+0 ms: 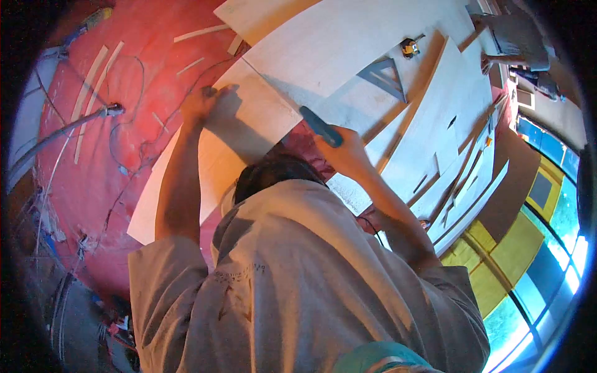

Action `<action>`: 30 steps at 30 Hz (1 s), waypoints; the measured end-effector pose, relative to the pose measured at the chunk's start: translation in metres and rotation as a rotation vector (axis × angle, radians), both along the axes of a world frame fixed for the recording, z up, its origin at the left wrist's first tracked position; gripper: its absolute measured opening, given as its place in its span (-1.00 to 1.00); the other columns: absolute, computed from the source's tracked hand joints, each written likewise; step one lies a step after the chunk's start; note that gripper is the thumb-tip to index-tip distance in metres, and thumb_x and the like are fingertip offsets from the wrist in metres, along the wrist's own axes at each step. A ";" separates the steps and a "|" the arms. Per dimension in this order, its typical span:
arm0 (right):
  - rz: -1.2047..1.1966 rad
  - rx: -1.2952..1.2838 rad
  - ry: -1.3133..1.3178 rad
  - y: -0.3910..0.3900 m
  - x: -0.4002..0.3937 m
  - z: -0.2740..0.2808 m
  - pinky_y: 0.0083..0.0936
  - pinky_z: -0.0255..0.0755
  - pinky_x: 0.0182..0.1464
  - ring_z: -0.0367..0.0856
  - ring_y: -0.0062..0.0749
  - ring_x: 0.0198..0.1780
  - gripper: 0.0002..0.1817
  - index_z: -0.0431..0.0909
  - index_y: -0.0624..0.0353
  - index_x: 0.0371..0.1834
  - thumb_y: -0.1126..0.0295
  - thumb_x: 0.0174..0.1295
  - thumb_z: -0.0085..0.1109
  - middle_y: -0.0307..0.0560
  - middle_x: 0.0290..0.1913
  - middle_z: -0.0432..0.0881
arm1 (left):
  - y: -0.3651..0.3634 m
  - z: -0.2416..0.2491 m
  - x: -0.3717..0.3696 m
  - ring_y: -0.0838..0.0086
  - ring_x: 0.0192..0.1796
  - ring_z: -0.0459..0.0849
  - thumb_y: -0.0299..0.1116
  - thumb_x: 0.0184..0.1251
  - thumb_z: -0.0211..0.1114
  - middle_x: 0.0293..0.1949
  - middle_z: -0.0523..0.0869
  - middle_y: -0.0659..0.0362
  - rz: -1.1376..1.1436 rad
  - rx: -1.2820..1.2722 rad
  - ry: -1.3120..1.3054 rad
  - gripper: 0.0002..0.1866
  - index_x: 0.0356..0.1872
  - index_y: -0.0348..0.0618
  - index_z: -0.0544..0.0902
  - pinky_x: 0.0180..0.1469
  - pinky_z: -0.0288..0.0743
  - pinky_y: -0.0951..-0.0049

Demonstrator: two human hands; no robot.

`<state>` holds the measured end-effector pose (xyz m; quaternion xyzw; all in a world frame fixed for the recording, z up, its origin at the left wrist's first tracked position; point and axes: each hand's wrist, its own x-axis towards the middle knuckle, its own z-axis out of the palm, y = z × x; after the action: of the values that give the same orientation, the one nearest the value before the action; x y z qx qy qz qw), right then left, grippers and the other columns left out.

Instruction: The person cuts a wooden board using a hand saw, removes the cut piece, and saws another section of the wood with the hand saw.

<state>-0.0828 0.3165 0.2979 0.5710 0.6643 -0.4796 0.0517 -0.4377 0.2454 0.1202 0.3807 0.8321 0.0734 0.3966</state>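
My right hand (344,153) is closed around the teal handle (320,127) of a hand saw. Its thin blade (270,85) appears edge-on as a dark line across a pale wooden board (249,115), with a shadow beside it. At the board's left edge, my left hand (202,104) grips it, the thumb side over the top face and the other fingers mostly hidden. My head and a loose shirt cover the lower middle of the view.
A set square (385,79) and a yellow-black tape measure (410,48) lie on white sheets to the right. Thin wood strips (90,84) and a cable (102,112) lie on the red floor covering (149,37). Another person (516,43) bends over the sheets at upper right.
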 end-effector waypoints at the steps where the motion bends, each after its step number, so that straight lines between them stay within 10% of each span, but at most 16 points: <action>1: 0.013 -0.003 -0.001 -0.001 0.010 0.007 -0.20 0.55 -0.34 0.74 -0.21 -0.46 -0.70 0.72 0.26 -0.18 0.19 0.35 0.33 0.11 -0.50 0.70 | 0.002 0.003 -0.001 0.02 0.00 0.81 0.66 0.11 0.18 -0.16 0.84 -0.08 0.002 -0.029 -0.008 -0.10 -0.10 -0.07 0.85 0.07 0.59 0.07; 10: -0.001 -0.086 -0.017 -0.001 0.030 0.041 -0.45 0.33 -0.40 0.41 -0.62 -0.45 -0.69 0.73 0.28 -0.14 0.19 0.42 0.36 -0.31 -0.55 0.50 | 0.007 -0.026 -0.017 -0.02 -0.02 0.82 0.61 0.15 0.20 -0.16 0.85 -0.11 -0.036 0.010 0.098 -0.14 -0.01 -0.01 0.83 0.00 0.62 0.05; 22: 0.118 -0.064 -0.152 -0.062 0.186 0.191 -0.43 0.42 -0.44 0.60 -0.54 -0.52 -0.89 0.71 0.22 -0.20 0.44 0.30 0.40 -0.18 -0.52 0.66 | 0.015 -0.023 -0.014 0.01 -0.02 0.82 0.64 0.12 0.19 -0.14 0.85 -0.07 0.013 -0.094 0.052 -0.11 0.01 -0.01 0.82 0.06 0.62 0.07; 28: 0.026 -0.034 0.016 -0.023 0.073 -0.041 -0.33 0.50 -0.40 0.66 -0.38 -0.49 -0.74 0.68 0.25 -0.25 0.24 0.32 0.40 0.01 -0.51 0.69 | 0.007 -0.045 -0.008 0.00 0.05 0.80 0.67 0.08 0.19 -0.08 0.84 -0.08 -0.023 -0.037 0.048 -0.07 -0.01 -0.06 0.82 0.05 0.62 0.08; 30: -0.066 -0.034 0.163 0.008 -0.015 -0.100 -0.43 0.38 -0.52 0.50 -0.59 -0.57 -0.72 0.74 0.24 -0.21 0.20 0.37 0.39 -0.26 -0.56 0.57 | -0.009 -0.042 -0.015 0.01 0.03 0.80 0.63 0.13 0.19 -0.12 0.84 -0.07 -0.026 -0.020 0.041 -0.11 -0.05 -0.06 0.83 0.02 0.63 0.07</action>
<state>-0.0974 0.3247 0.1974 0.5508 0.6388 -0.5371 -0.0090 -0.4529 0.2365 0.0778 0.3891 0.8357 0.0521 0.3841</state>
